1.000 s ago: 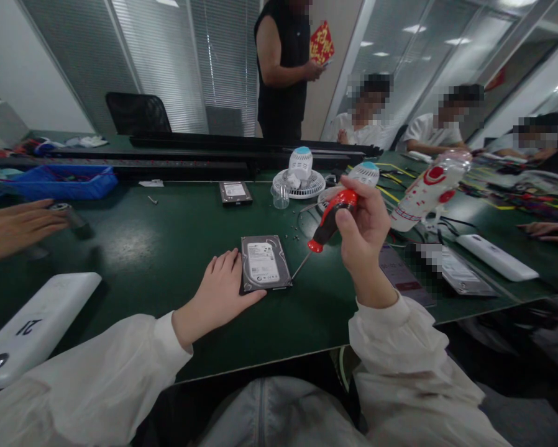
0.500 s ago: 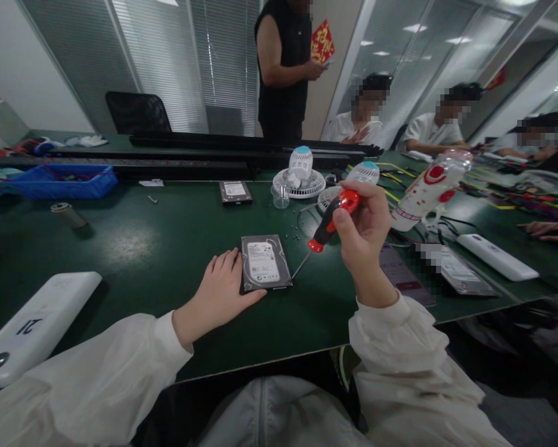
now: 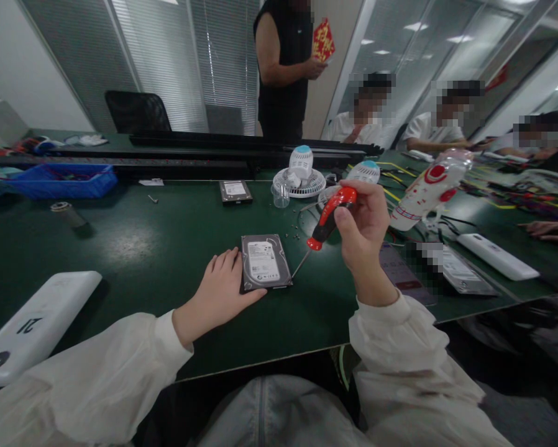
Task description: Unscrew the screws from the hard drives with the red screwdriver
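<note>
A silver hard drive [image 3: 265,263] lies label up on the dark green table [image 3: 158,242]. My left hand [image 3: 218,293] rests beside it, fingers along its left edge and thumb against its near edge. My right hand [image 3: 361,231] is closed round the red and black handle of a screwdriver [image 3: 325,222]. The thin shaft slants down, with the tip close to the drive's right edge.
A second hard drive [image 3: 235,191], small white fans [image 3: 300,174], a clear cup [image 3: 280,197] and loose screws lie behind. A white device [image 3: 32,326] sits near left, a blue bin [image 3: 59,180] far left. Cables, a white bottle [image 3: 425,189] and seated people fill the right; one person stands behind.
A co-worker's hand at the left edge let go of a small cylinder and withdrew from view. My hands, the drive and the screwdriver have barely shifted.
</note>
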Action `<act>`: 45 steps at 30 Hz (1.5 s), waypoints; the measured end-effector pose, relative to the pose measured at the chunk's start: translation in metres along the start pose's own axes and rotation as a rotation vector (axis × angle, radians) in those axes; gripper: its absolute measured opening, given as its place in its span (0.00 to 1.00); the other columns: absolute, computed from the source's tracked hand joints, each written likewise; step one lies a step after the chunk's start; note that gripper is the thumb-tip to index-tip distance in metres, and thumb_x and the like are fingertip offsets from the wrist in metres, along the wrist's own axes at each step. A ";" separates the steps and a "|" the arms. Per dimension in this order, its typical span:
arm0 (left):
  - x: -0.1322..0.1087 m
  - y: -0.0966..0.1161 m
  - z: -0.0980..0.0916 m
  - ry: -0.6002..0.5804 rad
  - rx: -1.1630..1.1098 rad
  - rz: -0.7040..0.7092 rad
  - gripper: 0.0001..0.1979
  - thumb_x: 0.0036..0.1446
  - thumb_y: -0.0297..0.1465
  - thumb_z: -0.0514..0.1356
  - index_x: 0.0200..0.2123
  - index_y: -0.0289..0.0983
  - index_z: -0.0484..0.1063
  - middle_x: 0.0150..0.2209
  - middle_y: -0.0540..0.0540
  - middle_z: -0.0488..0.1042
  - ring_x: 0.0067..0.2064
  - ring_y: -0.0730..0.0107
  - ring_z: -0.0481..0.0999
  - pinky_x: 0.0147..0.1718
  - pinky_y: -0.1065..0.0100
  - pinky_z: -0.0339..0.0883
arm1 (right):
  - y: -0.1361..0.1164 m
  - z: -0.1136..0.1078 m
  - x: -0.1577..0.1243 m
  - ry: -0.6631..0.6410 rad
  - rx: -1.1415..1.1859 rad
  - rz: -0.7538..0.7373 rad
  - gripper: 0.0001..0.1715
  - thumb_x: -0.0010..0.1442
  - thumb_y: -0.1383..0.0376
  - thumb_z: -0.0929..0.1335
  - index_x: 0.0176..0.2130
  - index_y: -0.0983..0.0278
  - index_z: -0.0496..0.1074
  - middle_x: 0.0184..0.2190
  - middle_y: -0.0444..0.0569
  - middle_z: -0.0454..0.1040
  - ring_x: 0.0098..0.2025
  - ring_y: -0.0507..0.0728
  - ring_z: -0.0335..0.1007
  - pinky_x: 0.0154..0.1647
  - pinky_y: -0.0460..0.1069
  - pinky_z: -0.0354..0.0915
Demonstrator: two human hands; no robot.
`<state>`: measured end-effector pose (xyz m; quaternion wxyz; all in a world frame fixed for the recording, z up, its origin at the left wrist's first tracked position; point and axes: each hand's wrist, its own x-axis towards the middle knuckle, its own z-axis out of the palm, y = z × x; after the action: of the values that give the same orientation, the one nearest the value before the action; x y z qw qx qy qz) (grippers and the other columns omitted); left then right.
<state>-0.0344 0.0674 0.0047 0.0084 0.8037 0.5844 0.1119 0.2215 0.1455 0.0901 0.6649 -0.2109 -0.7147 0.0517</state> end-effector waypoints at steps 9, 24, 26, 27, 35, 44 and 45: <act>0.000 0.001 -0.002 -0.005 0.006 0.000 0.45 0.62 0.57 0.54 0.68 0.27 0.59 0.69 0.25 0.61 0.70 0.36 0.61 0.66 0.40 0.56 | 0.000 0.003 -0.002 -0.058 0.110 0.023 0.21 0.70 0.54 0.61 0.58 0.54 0.70 0.44 0.48 0.78 0.48 0.60 0.78 0.44 0.57 0.77; -0.001 -0.002 0.001 0.017 -0.012 0.018 0.46 0.63 0.58 0.53 0.69 0.27 0.58 0.69 0.25 0.61 0.69 0.35 0.61 0.65 0.39 0.57 | -0.004 0.005 0.002 -0.012 0.074 -0.011 0.19 0.64 0.58 0.71 0.53 0.53 0.68 0.40 0.45 0.73 0.41 0.55 0.75 0.40 0.53 0.72; -0.001 -0.001 0.000 0.002 -0.005 0.017 0.46 0.63 0.58 0.53 0.69 0.26 0.58 0.69 0.24 0.60 0.69 0.35 0.60 0.65 0.39 0.57 | -0.002 0.004 0.002 0.036 0.055 -0.025 0.22 0.60 0.57 0.74 0.52 0.53 0.69 0.38 0.45 0.70 0.36 0.54 0.70 0.36 0.51 0.68; -0.001 -0.001 0.000 -0.003 -0.002 0.014 0.46 0.63 0.58 0.53 0.69 0.26 0.58 0.69 0.24 0.60 0.70 0.36 0.60 0.65 0.39 0.57 | -0.001 0.004 0.002 0.050 0.027 -0.036 0.22 0.59 0.55 0.74 0.51 0.54 0.70 0.38 0.45 0.68 0.35 0.53 0.68 0.35 0.51 0.67; 0.000 -0.001 0.000 -0.002 -0.006 0.000 0.46 0.62 0.59 0.53 0.69 0.28 0.58 0.69 0.26 0.61 0.70 0.35 0.60 0.66 0.39 0.57 | -0.003 0.004 -0.002 -0.022 0.065 -0.055 0.22 0.71 0.54 0.61 0.59 0.52 0.71 0.48 0.47 0.77 0.52 0.61 0.76 0.52 0.61 0.72; 0.000 0.000 -0.002 -0.011 0.001 0.005 0.47 0.63 0.58 0.53 0.69 0.26 0.57 0.70 0.24 0.60 0.70 0.35 0.60 0.66 0.39 0.56 | -0.004 0.002 0.000 0.071 -0.078 -0.076 0.17 0.63 0.55 0.71 0.52 0.53 0.75 0.42 0.46 0.72 0.40 0.56 0.71 0.42 0.55 0.73; 0.000 0.001 -0.002 -0.015 0.002 0.003 0.47 0.63 0.58 0.53 0.69 0.26 0.57 0.70 0.24 0.60 0.70 0.35 0.60 0.66 0.38 0.56 | -0.003 0.003 0.000 0.072 -0.075 -0.075 0.17 0.64 0.54 0.69 0.52 0.53 0.75 0.41 0.47 0.72 0.41 0.56 0.71 0.43 0.55 0.73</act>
<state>-0.0344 0.0666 0.0069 0.0118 0.8053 0.5834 0.1050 0.2182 0.1431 0.0912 0.6833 -0.2106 -0.6991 -0.0076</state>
